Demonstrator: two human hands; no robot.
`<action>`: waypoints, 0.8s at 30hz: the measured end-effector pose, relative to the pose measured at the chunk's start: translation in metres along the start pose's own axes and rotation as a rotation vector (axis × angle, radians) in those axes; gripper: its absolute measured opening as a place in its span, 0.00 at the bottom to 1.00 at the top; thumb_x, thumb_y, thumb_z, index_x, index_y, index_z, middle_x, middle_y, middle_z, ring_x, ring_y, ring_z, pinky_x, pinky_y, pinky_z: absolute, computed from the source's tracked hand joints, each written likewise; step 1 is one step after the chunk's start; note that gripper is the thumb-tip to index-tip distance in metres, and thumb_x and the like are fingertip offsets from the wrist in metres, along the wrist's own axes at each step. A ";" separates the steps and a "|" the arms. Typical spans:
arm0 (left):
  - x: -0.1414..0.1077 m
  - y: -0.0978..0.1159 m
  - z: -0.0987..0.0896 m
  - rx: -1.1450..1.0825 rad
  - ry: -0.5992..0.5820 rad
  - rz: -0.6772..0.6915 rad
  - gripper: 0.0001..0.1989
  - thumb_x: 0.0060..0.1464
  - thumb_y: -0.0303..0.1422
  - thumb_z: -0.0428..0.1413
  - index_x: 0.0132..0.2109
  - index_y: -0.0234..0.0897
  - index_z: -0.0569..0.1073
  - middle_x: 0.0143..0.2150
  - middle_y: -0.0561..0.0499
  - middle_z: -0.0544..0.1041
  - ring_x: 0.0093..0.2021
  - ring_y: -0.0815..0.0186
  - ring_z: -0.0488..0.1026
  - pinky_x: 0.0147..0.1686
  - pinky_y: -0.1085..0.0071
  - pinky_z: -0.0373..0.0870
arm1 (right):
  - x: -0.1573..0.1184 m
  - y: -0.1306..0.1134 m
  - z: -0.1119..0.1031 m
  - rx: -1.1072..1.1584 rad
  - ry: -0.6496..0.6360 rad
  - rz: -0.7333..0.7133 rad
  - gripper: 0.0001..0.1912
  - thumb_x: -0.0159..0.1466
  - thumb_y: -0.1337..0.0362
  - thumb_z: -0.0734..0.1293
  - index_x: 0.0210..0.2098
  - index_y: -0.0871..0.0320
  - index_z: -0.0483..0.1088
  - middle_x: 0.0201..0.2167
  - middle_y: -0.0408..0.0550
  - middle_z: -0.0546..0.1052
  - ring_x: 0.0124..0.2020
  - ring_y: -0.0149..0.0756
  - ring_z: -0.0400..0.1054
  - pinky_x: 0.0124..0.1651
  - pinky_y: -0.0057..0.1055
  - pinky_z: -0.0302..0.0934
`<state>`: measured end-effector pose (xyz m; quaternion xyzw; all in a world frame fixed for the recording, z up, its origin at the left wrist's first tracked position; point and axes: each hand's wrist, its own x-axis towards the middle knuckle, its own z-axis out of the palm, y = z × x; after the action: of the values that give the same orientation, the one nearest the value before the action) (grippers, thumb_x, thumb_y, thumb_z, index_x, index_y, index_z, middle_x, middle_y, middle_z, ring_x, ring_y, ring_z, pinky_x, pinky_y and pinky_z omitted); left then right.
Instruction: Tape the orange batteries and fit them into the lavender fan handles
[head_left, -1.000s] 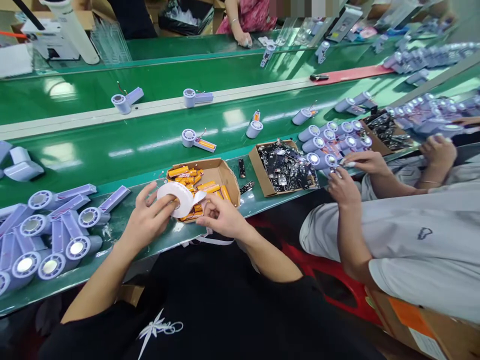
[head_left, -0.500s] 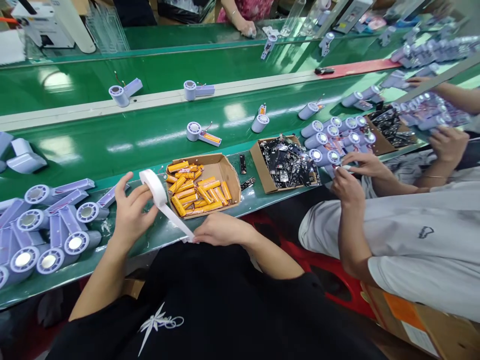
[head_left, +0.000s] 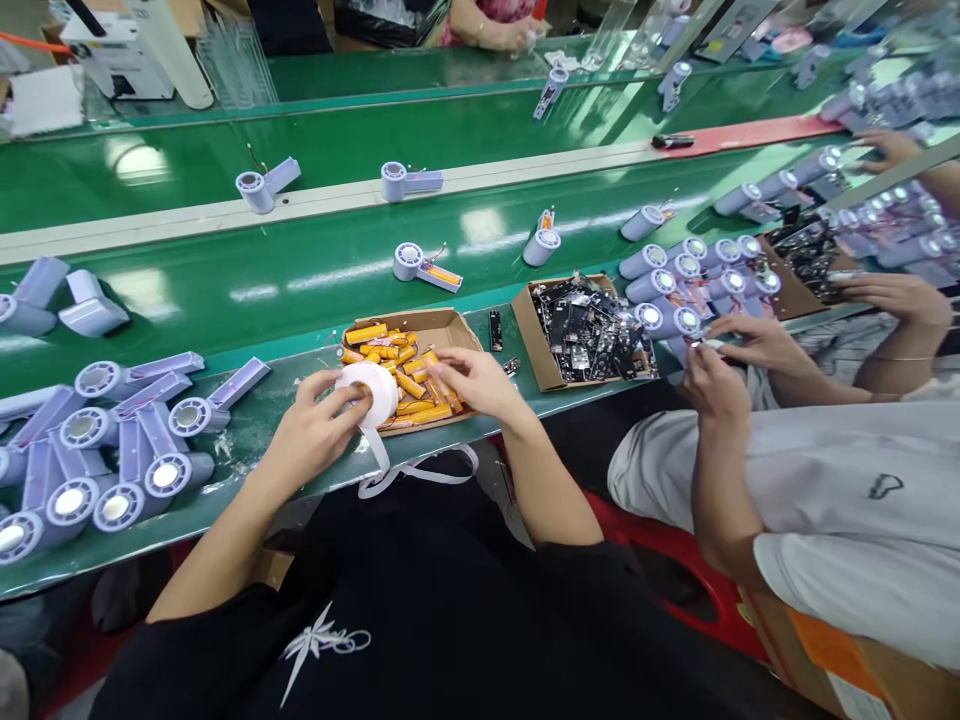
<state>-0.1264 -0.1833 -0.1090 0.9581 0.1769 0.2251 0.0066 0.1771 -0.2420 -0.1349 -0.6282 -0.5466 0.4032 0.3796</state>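
Spread over the green bench [head_left: 247, 440], well left of the cardboard box [head_left: 442, 325] of orange cells [head_left: 431, 413]: a heap of purple housings [head_left: 169, 473], several with round ends toward the near edge. Behind that heap, also far left of the box, two more purple housings [head_left: 91, 305] on the green belt [head_left: 300, 300]. At the box's left side, partly over the cells: a roll of white tape [head_left: 384, 398], held in the left hand [head_left: 319, 420] with fingers curled in at the core. Hanging from the roll, a loose tail [head_left: 377, 450], down past the box's near edge. Behind the box, on the belt, one purple housing [head_left: 409, 260] with orange showing in its handle. Over the right part of the box, the right hand [head_left: 484, 380], half closed, thumb and fingertips down at the cells; cannot tell about a firm grip on any of them. Just right of the box, a small black board [head_left: 496, 330] on the bench. Farther right, a carton [head_left: 534, 340] heaped with circuit boards [head_left: 585, 330], then rows of purple housings [head_left: 652, 290]. Well right of the box, in front of those rows, a co-worker's hands [head_left: 720, 385], close together.
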 end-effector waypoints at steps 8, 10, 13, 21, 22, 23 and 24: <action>0.011 0.009 0.000 0.067 -0.113 0.115 0.19 0.65 0.18 0.57 0.58 0.39 0.81 0.56 0.45 0.84 0.66 0.48 0.71 0.63 0.55 0.78 | -0.032 -0.030 0.005 0.221 -0.011 -0.087 0.31 0.69 0.43 0.74 0.63 0.58 0.79 0.50 0.51 0.87 0.47 0.44 0.82 0.52 0.38 0.78; 0.015 0.011 -0.003 0.080 -0.108 0.124 0.20 0.65 0.17 0.56 0.58 0.39 0.80 0.54 0.45 0.84 0.66 0.50 0.72 0.64 0.57 0.77 | -0.034 -0.039 0.003 0.041 -0.057 -0.121 0.22 0.73 0.50 0.71 0.57 0.59 0.81 0.45 0.49 0.87 0.43 0.41 0.80 0.50 0.34 0.74; 0.019 0.012 -0.007 0.093 -0.111 0.146 0.19 0.66 0.18 0.55 0.57 0.37 0.81 0.51 0.44 0.83 0.61 0.54 0.76 0.63 0.59 0.76 | -0.034 -0.042 -0.003 -0.163 -0.179 -0.162 0.14 0.75 0.56 0.70 0.50 0.59 0.81 0.39 0.48 0.85 0.41 0.39 0.78 0.51 0.32 0.70; 0.033 0.033 0.013 0.164 0.058 -0.005 0.11 0.72 0.32 0.59 0.58 0.38 0.80 0.46 0.44 0.84 0.45 0.56 0.77 0.45 0.58 0.74 | -0.024 -0.024 0.043 0.767 0.218 0.002 0.40 0.56 0.42 0.83 0.60 0.55 0.75 0.52 0.55 0.87 0.52 0.49 0.84 0.56 0.45 0.80; 0.033 0.043 0.016 0.158 0.108 -0.035 0.11 0.71 0.34 0.61 0.57 0.38 0.80 0.43 0.44 0.84 0.43 0.56 0.76 0.43 0.58 0.73 | -0.023 -0.023 0.049 0.835 0.314 0.019 0.41 0.55 0.42 0.84 0.60 0.55 0.75 0.53 0.56 0.86 0.53 0.49 0.84 0.57 0.45 0.81; 0.033 0.056 0.017 0.115 0.149 -0.043 0.11 0.70 0.37 0.62 0.55 0.38 0.80 0.41 0.44 0.83 0.40 0.57 0.75 0.42 0.59 0.72 | -0.023 -0.021 0.051 0.876 0.390 0.026 0.41 0.54 0.42 0.85 0.59 0.55 0.75 0.54 0.57 0.86 0.53 0.49 0.84 0.57 0.45 0.81; 0.031 0.070 0.017 0.031 0.167 -0.016 0.11 0.70 0.39 0.63 0.53 0.38 0.80 0.39 0.45 0.82 0.39 0.58 0.74 0.41 0.59 0.72 | -0.022 -0.020 0.048 0.898 0.449 0.022 0.39 0.53 0.43 0.86 0.57 0.55 0.76 0.53 0.56 0.86 0.52 0.49 0.84 0.56 0.44 0.81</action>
<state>-0.0696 -0.2369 -0.1049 0.9345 0.1881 0.3015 -0.0213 0.1237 -0.2603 -0.1333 -0.4797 -0.2171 0.4574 0.7166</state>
